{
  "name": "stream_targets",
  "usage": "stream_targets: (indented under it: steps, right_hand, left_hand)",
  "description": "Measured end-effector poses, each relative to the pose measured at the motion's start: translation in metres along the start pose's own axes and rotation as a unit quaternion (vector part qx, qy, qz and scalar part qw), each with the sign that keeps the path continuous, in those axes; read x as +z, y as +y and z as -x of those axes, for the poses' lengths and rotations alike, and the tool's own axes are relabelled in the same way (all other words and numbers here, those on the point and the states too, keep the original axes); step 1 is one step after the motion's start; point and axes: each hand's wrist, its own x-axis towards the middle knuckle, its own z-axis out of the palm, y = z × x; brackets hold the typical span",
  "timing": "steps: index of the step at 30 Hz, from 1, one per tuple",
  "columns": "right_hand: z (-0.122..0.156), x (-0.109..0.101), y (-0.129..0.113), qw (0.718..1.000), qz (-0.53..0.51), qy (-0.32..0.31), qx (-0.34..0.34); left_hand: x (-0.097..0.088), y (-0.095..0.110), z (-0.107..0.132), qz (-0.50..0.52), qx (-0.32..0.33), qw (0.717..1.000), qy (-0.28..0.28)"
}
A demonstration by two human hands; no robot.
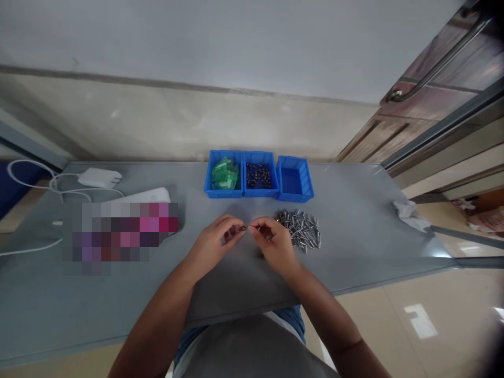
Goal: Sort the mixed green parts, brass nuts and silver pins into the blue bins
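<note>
Clamping a small metal piece [243,228] in the grip of left hand [214,240] and right hand [277,247]. Holding it left of metal pins [304,230], nearer than blue bins [260,193].

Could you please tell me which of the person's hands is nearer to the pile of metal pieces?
Right. The right hand is at the left edge of the metal pile; the left hand is farther off to the left.

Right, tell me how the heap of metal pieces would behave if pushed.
The heap of metal pieces would probably scatter, since they lie loose and crisscrossed. Single ones, slim and rod-like, might roll. Their shiny metallic look suggests they're stiff, perhaps slippery.
</note>
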Motion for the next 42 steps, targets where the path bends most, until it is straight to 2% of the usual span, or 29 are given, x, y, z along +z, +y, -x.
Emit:
stream_targets:
  steps: [2,5,7,10,13,16,19,21,23,25,27,30,36,42]
  right_hand:
    - [-0.002,0.000,0.004,0.994,-0.077,-0.044,0.057]
    - [-0.002,0.000,0.010,0.966,-0.187,-0.128,0.123]
    - [-0.001,0.000,0.011,0.955,-0.216,-0.145,0.141]
    - [0.000,-0.004,0.003,0.975,-0.172,-0.079,0.113]
    - [-0.010,-0.013,-0.017,0.994,-0.099,0.041,0.017]
    - [-0.035,-0.025,-0.038,0.987,0.000,0.142,-0.077]
    - [-0.056,-0.033,-0.039,0.967,0.145,0.180,-0.106]
    - [-0.059,-0.034,-0.027,0.954,0.248,0.148,-0.085]
    - [-0.052,-0.033,-0.010,0.937,0.339,0.071,-0.043]
    - [-0.040,-0.030,0.005,0.915,0.404,-0.010,-0.003]
    - [-0.031,-0.027,0.014,0.894,0.444,-0.054,0.018]
    - [-0.026,-0.024,0.017,0.880,0.470,-0.067,0.013]
    - [-0.026,-0.022,0.016,0.879,0.473,-0.064,-0.009]
    - [-0.020,-0.022,0.014,0.873,0.482,-0.073,0.003]
  left_hand:
    - [-0.001,0.001,0.000,0.002,0.004,1.000,0.009]
    - [-0.001,0.001,0.001,0.010,0.009,1.000,0.009]
    - [-0.001,0.001,0.001,0.014,0.012,1.000,0.007]
    - [-0.001,0.000,0.002,0.016,0.002,1.000,0.008]
    - [-0.002,0.001,0.001,0.008,-0.023,1.000,0.006]
    - [-0.003,0.002,0.001,0.009,-0.037,0.999,-0.010]
    - [-0.003,0.002,0.001,0.019,-0.038,0.999,-0.025]
    - [-0.002,0.001,0.002,0.019,-0.038,0.999,-0.026]
    - [-0.001,0.000,0.002,0.013,-0.037,0.999,-0.024]
    - [0.000,-0.001,0.002,0.006,-0.036,0.999,-0.024]
    - [0.000,0.000,0.002,-0.001,-0.036,0.999,-0.025]
    - [0.000,0.000,0.002,-0.007,-0.044,0.998,-0.036]
    - [0.000,0.000,0.002,-0.004,-0.045,0.998,-0.038]
    - [0.001,0.001,0.002,0.007,-0.042,0.998,-0.038]
